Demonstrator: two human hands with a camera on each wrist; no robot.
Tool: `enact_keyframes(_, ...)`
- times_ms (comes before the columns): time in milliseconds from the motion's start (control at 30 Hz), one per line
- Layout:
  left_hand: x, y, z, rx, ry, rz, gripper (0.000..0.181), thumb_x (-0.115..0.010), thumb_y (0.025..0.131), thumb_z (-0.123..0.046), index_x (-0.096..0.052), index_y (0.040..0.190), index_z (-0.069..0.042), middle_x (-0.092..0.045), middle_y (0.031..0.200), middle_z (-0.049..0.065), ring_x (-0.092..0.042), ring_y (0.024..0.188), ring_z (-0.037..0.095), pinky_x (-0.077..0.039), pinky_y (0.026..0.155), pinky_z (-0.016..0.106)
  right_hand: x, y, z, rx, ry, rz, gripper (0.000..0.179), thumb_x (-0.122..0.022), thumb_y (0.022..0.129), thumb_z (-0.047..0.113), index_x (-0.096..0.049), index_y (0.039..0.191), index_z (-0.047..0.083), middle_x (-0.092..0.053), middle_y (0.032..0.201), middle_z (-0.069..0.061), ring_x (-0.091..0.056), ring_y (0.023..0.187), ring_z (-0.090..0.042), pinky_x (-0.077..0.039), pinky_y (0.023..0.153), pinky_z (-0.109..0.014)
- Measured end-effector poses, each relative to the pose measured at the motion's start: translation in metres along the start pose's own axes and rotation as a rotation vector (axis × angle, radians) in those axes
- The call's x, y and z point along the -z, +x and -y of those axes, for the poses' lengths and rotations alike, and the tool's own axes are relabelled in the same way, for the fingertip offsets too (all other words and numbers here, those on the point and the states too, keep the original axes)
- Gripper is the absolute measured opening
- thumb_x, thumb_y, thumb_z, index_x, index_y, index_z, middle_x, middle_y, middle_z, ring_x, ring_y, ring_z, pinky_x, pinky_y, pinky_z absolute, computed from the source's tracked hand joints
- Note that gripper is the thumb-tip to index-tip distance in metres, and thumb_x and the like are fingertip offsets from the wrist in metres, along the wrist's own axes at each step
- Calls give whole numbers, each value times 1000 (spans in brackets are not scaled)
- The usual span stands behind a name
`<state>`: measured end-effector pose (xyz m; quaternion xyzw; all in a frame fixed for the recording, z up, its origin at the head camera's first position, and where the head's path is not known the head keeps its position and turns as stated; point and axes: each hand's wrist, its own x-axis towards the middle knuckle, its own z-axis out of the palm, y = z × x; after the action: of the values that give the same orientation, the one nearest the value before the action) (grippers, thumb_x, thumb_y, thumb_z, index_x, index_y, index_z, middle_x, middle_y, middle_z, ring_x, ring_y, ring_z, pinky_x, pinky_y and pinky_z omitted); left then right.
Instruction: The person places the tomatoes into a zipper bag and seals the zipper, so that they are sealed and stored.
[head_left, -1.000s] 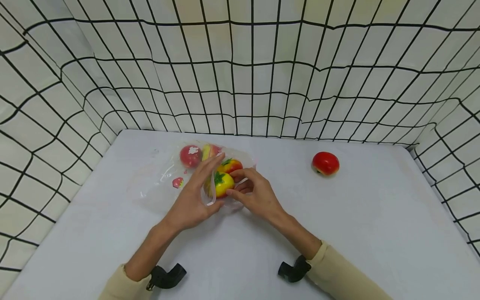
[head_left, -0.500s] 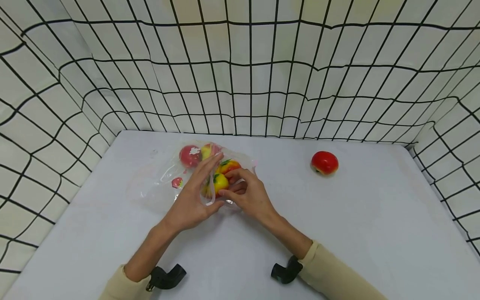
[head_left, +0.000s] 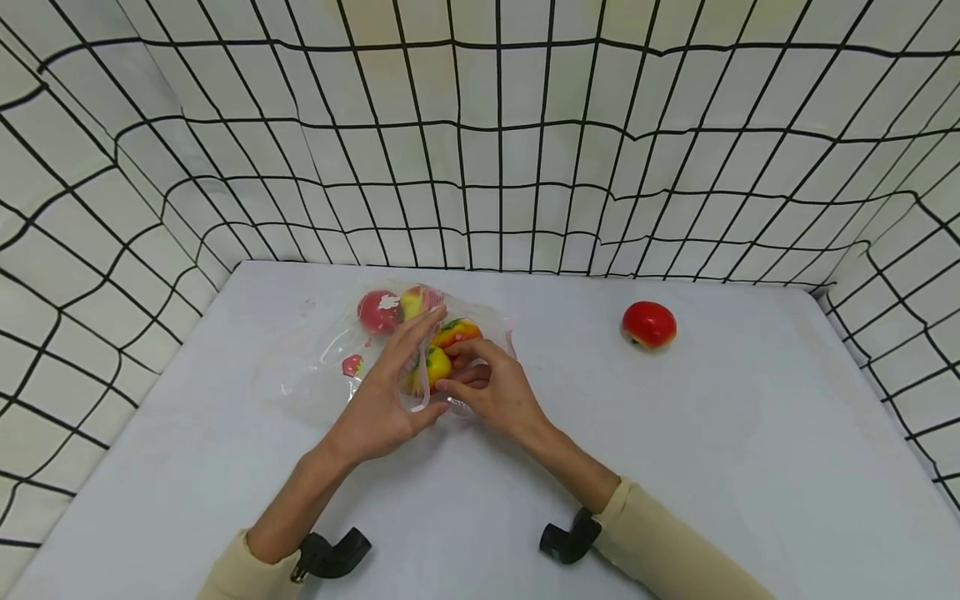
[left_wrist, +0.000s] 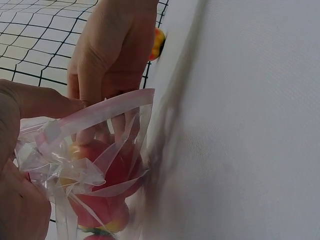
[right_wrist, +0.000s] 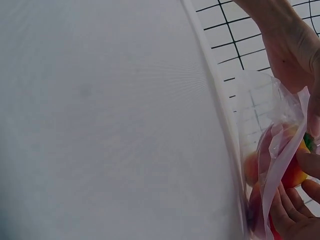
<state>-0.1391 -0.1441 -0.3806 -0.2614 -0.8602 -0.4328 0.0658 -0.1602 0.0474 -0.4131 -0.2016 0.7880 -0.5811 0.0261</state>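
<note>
A clear plastic bag (head_left: 318, 387) with a pale rim lies on the white table. My left hand (head_left: 378, 408) holds its mouth wide, thumb and fingers spread along the rim, and film bunches against this palm in the left wrist view. Inside the mouth, my right hand (head_left: 510, 396) grips a yellow-and-red fruit (head_left: 435, 364) with a green leafy top, thumb below and fingers at its side. An orange-red fruit (head_left: 459, 332) sits just behind it. In the right wrist view the pale rim (right_wrist: 280, 175) crosses before the right fingers (right_wrist: 285, 210), partly hiding them.
A round red fruit (head_left: 377, 312) and a yellow-red fruit (head_left: 416, 302) show through the bag's far part. Another red fruit (head_left: 649, 325) lies apart at the right. Black netting (head_left: 498, 167) rises around the table's (head_left: 712, 467) back and sides.
My right hand has moved left, carrying the yellow-and-red fruit deeper into the bag's mouth. The left hand has stayed nearly still.
</note>
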Motion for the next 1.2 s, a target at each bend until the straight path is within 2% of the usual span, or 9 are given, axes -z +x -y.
enact_keyframes(267,-1,0,1,1,-1,9,112,-90,74,-2,-29,165,-27,-30,171,2,-24,161,28,-45,116,60,-1,1,-2,-19,-52,-25,42,-82,88,11,-66,127,6,-68,122,-11,-76,95,-25,-64,86,-24)
enact_keyframes(433,-1,1,1,1,0,15,111,-90,75,-2,-29,165,-27,-30,171,3,-24,161,28,-46,116,60,4,0,-1,-29,-46,-41,40,-83,87,11,-67,123,7,-69,121,-10,-77,94,-24,-64,85,-24)
enact_keyframes(733,0,1,-1,31,19,20,113,-90,75,-5,-27,165,-31,-29,171,1,-24,162,27,-44,116,60,26,-6,-2,-27,-44,-47,38,-83,88,13,-68,123,10,-71,121,-9,-76,95,-22,-64,86,-25)
enact_keyframes(900,1,1,0,46,15,24,113,-89,76,-5,-25,165,-33,-28,172,0,-23,162,26,-43,117,62,39,-9,-2,-7,-62,-52,39,-83,89,14,-68,124,10,-71,120,-10,-75,97,-22,-64,91,-30)
enact_keyframes(1200,-1,0,3,65,18,31,115,-89,75,-6,-25,165,-35,-27,172,-1,-23,162,26,-48,113,62,67,-16,-4,-21,-105,-89,39,-81,92,19,-66,128,14,-70,121,-6,-73,102,-19,-63,94,-30)
